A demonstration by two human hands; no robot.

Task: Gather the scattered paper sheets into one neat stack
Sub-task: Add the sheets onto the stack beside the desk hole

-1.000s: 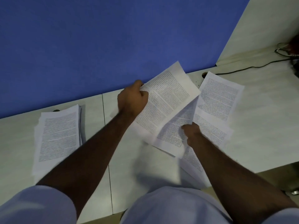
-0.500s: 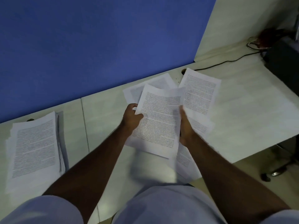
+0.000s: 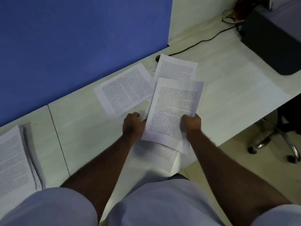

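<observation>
I hold a printed sheet (image 3: 174, 110) above the white desk (image 3: 84, 128), upright in front of me. My right hand (image 3: 191, 123) pinches its lower right edge and my left hand (image 3: 132, 125) grips its lower left edge. Another sheet (image 3: 156, 154) lies under it at the desk's front edge. One loose sheet (image 3: 125, 90) lies flat near the blue partition. A further sheet (image 3: 176, 68) lies beyond the held one. A thick stack of printed paper (image 3: 13, 162) sits at the far left of the desk.
A blue partition (image 3: 81, 38) stands along the back of the desk. A dark box (image 3: 273, 41) with a black cable (image 3: 200, 42) sits at the back right. A chair base (image 3: 275, 144) stands on the floor to the right.
Both hands have drawn the held sheet toward me and set it upright, the right hand now pinching its lower right edge. One sheet has stayed flat by the partition. The view has shifted right.
</observation>
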